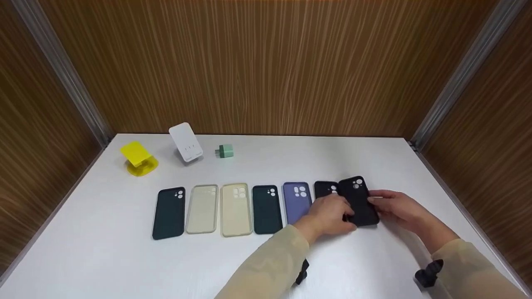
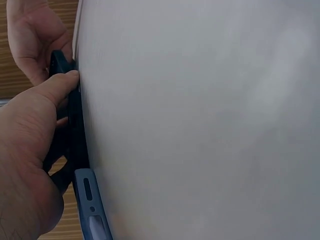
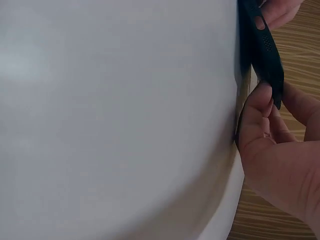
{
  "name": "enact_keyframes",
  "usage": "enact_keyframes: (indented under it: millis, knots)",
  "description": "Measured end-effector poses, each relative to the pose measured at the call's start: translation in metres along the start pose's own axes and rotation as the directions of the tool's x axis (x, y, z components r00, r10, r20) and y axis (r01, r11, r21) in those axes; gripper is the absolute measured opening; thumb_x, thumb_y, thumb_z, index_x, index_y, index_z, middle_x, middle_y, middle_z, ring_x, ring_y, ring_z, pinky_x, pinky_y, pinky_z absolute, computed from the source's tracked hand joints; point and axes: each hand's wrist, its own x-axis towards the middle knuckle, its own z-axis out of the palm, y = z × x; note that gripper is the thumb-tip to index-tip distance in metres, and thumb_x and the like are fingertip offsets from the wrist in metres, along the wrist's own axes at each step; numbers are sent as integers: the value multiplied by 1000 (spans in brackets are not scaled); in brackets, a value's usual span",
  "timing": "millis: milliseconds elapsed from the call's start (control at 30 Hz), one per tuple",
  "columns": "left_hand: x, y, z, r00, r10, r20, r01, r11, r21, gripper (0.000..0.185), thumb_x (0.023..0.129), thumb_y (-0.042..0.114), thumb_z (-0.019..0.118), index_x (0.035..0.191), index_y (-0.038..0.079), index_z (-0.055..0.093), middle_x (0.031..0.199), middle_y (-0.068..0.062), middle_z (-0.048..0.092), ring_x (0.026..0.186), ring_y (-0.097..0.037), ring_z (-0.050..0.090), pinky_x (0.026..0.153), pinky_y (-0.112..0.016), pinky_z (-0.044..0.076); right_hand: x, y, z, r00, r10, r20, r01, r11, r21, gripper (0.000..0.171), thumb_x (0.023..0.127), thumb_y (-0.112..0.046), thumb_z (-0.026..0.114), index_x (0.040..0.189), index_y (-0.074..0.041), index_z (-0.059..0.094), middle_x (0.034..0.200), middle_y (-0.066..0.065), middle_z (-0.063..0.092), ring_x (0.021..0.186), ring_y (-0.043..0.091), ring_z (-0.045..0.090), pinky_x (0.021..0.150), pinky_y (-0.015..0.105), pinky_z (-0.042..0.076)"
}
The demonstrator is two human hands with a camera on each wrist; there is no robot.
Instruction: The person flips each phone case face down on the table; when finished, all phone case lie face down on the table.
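Observation:
A black phone case (image 1: 359, 203) leans at an angle at the right end of a row of cases, its left side overlapping another black phone case (image 1: 325, 189). My right hand (image 1: 399, 209) pinches the leaning case by its right edge, thumb and fingers on either side. From the left, my left hand (image 1: 330, 214) grips the same case low on its left edge; in the left wrist view the thumb (image 2: 67, 82) lies along the dark rim. That hand covers the lower part of the flat black case. Just left of it lies a purple phone case (image 1: 296, 203).
Further left lie a dark green case (image 1: 267, 209), a cream case (image 1: 236, 211), a pale translucent case (image 1: 202, 209) and another dark green case (image 1: 168, 214). Behind them stand a yellow phone stand (image 1: 139, 158), a tilted white panel (image 1: 185, 142) and a green plug adapter (image 1: 225, 151).

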Motion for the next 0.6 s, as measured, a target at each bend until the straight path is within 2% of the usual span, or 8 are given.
enact_keyframes:
  millis: [233, 367, 467, 600]
  knots:
    - [1, 0, -4, 1000, -24, 10, 24, 998, -54, 42, 90, 48, 81, 128, 31, 79, 126, 16, 70, 121, -2, 59, 105, -20, 43, -1, -3, 0, 1000, -5, 10, 5, 1000, 9, 66, 107, -26, 67, 157, 9, 42, 134, 11, 67, 110, 13, 67, 94, 28, 57]
    - [-1, 3, -6, 999, -47, 14, 49, 987, -154, 49, 88, 45, 85, 132, 27, 77, 128, 14, 71, 124, -5, 60, 108, -20, 42, -3, -3, 2, 1000, 4, -9, -4, 1000, 11, 65, 106, -26, 68, 156, 8, 43, 132, 11, 66, 110, 16, 66, 93, 28, 57]
    - [-2, 6, -9, 996, -89, -5, 85, 959, -270, 54, 88, 42, 87, 137, 23, 74, 133, 11, 70, 127, -6, 59, 110, -19, 40, -4, -3, 3, 1000, 10, -18, -10, 1000, 8, 65, 106, -26, 68, 156, 8, 43, 129, 10, 67, 108, 18, 64, 92, 29, 57]
    - [-1, 14, -10, 984, -151, -99, 97, 906, -412, 61, 87, 37, 89, 142, 19, 69, 138, 7, 68, 129, -6, 58, 111, -19, 39, -5, -5, 3, 1000, 9, -10, -9, 1000, 9, 66, 106, -27, 67, 157, 8, 42, 129, 10, 65, 109, 20, 63, 91, 30, 57]
